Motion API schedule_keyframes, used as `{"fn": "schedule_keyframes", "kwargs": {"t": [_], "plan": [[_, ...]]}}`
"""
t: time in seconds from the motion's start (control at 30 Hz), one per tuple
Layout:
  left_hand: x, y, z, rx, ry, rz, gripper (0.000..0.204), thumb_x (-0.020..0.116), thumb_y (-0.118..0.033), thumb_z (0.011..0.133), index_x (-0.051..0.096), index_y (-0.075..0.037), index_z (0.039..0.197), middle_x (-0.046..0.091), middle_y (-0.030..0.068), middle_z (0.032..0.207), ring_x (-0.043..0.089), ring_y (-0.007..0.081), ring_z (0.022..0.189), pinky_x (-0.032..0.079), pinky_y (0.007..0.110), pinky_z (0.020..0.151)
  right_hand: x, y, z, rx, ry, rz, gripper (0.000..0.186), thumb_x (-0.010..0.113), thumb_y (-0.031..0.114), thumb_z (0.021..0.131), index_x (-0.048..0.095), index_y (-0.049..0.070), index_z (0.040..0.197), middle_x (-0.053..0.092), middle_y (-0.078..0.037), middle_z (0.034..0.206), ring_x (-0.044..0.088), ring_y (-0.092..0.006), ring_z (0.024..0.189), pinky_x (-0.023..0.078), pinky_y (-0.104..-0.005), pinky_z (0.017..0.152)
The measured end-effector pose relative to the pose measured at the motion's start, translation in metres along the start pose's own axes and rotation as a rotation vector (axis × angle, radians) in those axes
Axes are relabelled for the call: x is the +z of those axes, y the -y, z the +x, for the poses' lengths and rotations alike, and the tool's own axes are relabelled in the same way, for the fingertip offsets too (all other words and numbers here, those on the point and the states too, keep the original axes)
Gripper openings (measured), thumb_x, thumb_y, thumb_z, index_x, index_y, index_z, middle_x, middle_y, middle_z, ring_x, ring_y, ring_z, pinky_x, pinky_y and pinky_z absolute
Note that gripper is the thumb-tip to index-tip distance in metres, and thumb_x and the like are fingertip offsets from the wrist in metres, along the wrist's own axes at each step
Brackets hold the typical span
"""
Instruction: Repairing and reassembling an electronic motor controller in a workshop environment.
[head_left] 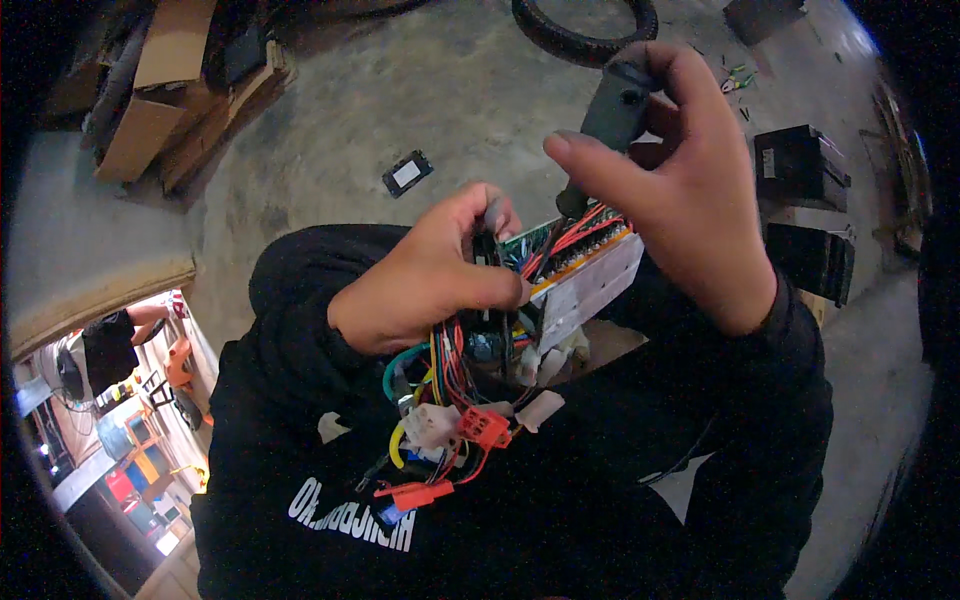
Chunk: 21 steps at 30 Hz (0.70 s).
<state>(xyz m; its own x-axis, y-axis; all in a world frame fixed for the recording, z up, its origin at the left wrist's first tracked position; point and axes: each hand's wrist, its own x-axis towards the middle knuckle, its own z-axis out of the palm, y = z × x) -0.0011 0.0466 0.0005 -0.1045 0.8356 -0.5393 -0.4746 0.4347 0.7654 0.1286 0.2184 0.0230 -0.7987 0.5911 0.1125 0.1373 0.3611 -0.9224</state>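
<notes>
Black tool handle (615, 105) gripped by right hand (690, 190); left hand (420, 275) pinches wire bundle (455, 370).

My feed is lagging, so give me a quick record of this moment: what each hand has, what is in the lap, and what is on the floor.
left hand: pinching wires at the end of a circuit board
right hand: gripping a dark tool handle, tip down at the board's red wires
lap: loose wire bundle with red plug and white plugs
floor: concrete, with a tyre, cardboard boxes, a small black box and two black cases at right
clothing: black sleeves
</notes>
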Motion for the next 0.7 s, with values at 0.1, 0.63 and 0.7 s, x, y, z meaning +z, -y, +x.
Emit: {"fn": "schedule_keyframes", "kwargs": {"t": [0.1, 0.63, 0.7], "plan": [[0.003, 0.0, 0.0, -0.005, 0.006, -0.004, 0.041, 0.072, 0.0, 0.07, 0.046, -0.004, 0.102, 0.05, 0.0012, 0.093, 0.053, 0.01, 0.086, 0.047, 0.026, 0.074, 0.006, -0.004, -0.005, 0.019, -0.103, -0.192, 0.055, 0.078, 0.005, 0.077, 0.047, 0.0, 0.122, 0.056, -0.008, 0.102, 0.061, -0.0125, 0.089, 0.058, -0.0269, 0.065], [-0.003, -0.003, -0.004, -0.041, -0.014, -0.02, 0.046, 0.069, 0.006, 0.07, 0.04, -0.011, 0.101, 0.049, 0.0003, 0.1, 0.055, 0.0122, 0.093, 0.048, 0.027, 0.081, -0.029, 0.001, -0.001, -0.274, 0.129, -0.053, 0.048, 0.069, 0.006, 0.085, 0.054, 0.0, 0.131, 0.061, -0.005, 0.118, 0.058, -0.0094, 0.092, 0.049, -0.025, 0.08], [-0.004, -0.001, -0.003, -0.026, -0.013, -0.005, 0.046, 0.069, 0.006, 0.07, 0.039, -0.011, 0.101, 0.049, 0.0004, 0.099, 0.055, 0.0123, 0.093, 0.048, 0.027, 0.081, -0.029, 0.002, -0.001, -0.224, 0.12, -0.003, 0.046, 0.07, 0.006, 0.084, 0.055, -0.001, 0.128, 0.063, -0.003, 0.111, 0.058, -0.0094, 0.089, 0.049, -0.0248, 0.078]]}}
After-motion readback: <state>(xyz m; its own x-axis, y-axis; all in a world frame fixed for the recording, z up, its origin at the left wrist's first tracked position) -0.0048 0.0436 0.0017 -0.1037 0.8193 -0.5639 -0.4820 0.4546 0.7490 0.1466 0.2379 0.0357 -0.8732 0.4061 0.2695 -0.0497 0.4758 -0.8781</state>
